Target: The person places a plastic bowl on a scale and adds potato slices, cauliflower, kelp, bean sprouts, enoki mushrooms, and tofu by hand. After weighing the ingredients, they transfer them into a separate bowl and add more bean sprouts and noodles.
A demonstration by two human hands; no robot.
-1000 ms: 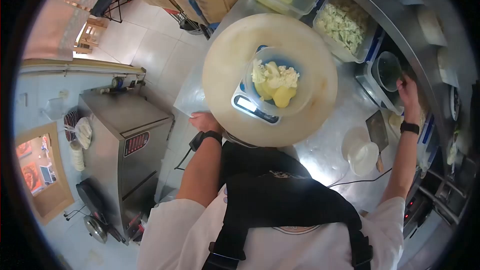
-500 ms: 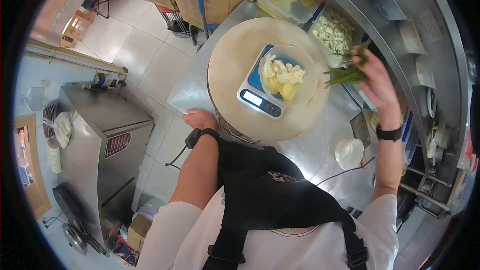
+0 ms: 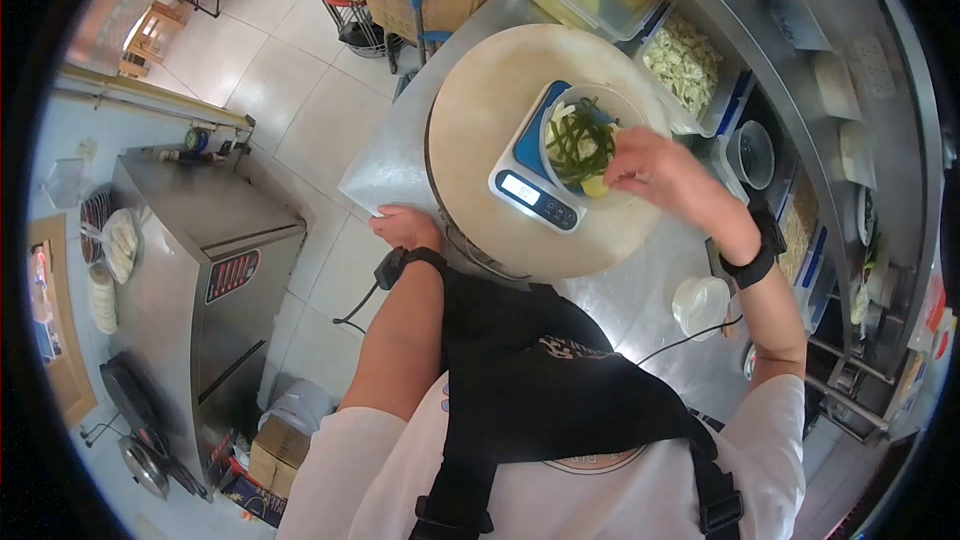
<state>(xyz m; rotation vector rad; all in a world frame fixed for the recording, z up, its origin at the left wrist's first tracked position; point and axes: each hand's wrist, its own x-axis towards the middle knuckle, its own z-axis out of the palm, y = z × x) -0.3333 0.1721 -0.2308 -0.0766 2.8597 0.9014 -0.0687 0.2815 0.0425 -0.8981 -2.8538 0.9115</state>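
Moved: right hand (image 3: 655, 175) brought green stalks (image 3: 578, 143) into scale-top bowl (image 3: 600, 92).
Right fingers: curled, grip unclear.
Left hand (image 3: 405, 227): empty, resting on desk (image 3: 390, 170).

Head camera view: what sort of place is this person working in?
Most likely a commercial kitchen: a stainless steel counter, a tub of chopped vegetables at its back, and a digital scale under a bowl on a round chopping board.
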